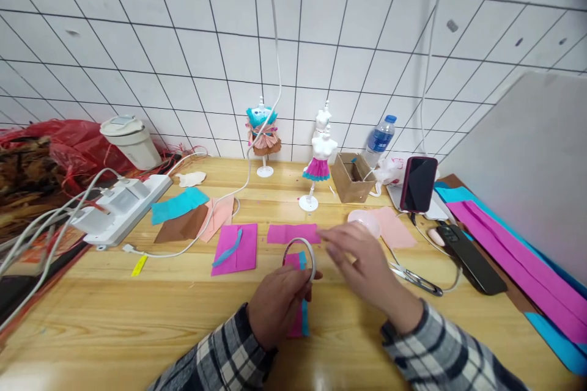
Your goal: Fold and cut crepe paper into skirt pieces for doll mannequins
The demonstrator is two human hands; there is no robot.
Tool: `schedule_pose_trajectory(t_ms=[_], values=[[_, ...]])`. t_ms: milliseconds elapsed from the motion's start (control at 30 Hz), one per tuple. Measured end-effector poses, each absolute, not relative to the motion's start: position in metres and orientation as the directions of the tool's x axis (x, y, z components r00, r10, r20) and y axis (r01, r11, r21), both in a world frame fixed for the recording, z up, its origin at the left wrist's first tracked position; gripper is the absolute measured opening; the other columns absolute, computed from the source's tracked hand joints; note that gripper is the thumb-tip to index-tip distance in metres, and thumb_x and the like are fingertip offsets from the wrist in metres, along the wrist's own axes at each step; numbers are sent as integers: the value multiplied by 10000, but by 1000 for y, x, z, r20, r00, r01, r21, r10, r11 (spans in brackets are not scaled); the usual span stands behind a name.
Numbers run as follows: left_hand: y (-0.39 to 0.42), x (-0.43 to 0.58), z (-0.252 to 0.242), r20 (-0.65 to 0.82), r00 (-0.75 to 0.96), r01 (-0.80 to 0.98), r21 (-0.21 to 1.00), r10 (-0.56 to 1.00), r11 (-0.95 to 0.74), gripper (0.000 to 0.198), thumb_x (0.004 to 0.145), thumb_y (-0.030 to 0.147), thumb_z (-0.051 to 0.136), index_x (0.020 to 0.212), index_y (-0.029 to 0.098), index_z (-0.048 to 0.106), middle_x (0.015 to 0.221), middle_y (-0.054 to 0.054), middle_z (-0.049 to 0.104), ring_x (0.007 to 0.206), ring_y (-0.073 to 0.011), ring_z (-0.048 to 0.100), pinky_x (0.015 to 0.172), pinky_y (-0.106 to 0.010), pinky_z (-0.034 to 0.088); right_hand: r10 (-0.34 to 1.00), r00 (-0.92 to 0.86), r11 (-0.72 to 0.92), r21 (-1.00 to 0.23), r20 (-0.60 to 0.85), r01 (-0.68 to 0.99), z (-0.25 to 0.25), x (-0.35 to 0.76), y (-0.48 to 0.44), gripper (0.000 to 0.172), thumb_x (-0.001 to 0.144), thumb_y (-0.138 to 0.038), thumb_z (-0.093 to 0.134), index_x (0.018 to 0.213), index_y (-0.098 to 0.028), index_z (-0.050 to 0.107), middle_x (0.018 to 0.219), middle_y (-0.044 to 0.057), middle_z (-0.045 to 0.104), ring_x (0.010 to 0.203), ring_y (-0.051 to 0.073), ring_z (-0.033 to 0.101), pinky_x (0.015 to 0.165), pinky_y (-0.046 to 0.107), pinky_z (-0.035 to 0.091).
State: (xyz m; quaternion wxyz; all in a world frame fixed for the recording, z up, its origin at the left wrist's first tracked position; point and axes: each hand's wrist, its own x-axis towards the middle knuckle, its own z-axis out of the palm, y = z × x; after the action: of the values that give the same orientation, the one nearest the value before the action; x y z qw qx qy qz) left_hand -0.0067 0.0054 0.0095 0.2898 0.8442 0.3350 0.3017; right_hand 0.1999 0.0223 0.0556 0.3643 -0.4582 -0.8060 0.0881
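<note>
You held a ring in your left hand, while your right hand was spread near it.

Your left hand (pixel 279 302) was closed around the side of a thin, white, round ring (pixel 312 258), which stood upright above a magenta cloth-like strip with blue edge (pixel 304 316), lying on the light-brown wooden table (pixel 183 305). Your right hand (pixel 360 259) had the fingers stretched, the thumb apart from them; its fingertips were near the end of a plain magenta rectangular strip (pixel 287 234), but I could not tell if they touched it. To the left lay a folded magenta square (pixel 245 250) with a narrow blue strip (pixel 228 252) upon it; to the right, metal scissors (pixel 419 281). Farther, a small white mannequin in magenta skirt (pixel 324 145) stood before the white tiled wall (pixel 183 55).
</note>
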Motion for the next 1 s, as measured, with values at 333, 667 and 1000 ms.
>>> schedule_pose_trajectory(t_ms=[333, 667, 1000], values=[[3, -6, 7, 264, 631, 444, 648, 729, -619, 301, 936, 213, 361, 1174, 208, 544, 1030, -89, 674, 973, -208, 617, 846, -322, 463, 847, -82, 489, -710, 526, 507, 17, 183, 0, 84, 845, -238, 618, 848, -236, 702, 770, 25, 694, 737, 163, 633, 674, 299, 513], [9, -6, 7, 275, 559, 592, 527, 782, -609, 241, 942, 237, 342, 850, 188, 560, 746, -45, 630, 716, -193, 580, 674, -306, 422, 842, -105, 494, -678, 529, 544, 12, 182, -8, 82, 889, -198, 535, 853, -209, 608, 783, 26, 629, 718, 142, 588, 636, 257, 482], [8, -16, 10, 279, 556, 509, 631, 783, -586, 207, 937, 220, 372, 950, 196, 576, 873, -52, 646, 825, -185, 587, 743, -280, 437, 722, -172, 599, -481, 671, 640, 13, 175, -16, 114, 908, -144, 465, 893, -207, 559, 789, 40, 608, 720, 151, 566, 630, 264, 452]])
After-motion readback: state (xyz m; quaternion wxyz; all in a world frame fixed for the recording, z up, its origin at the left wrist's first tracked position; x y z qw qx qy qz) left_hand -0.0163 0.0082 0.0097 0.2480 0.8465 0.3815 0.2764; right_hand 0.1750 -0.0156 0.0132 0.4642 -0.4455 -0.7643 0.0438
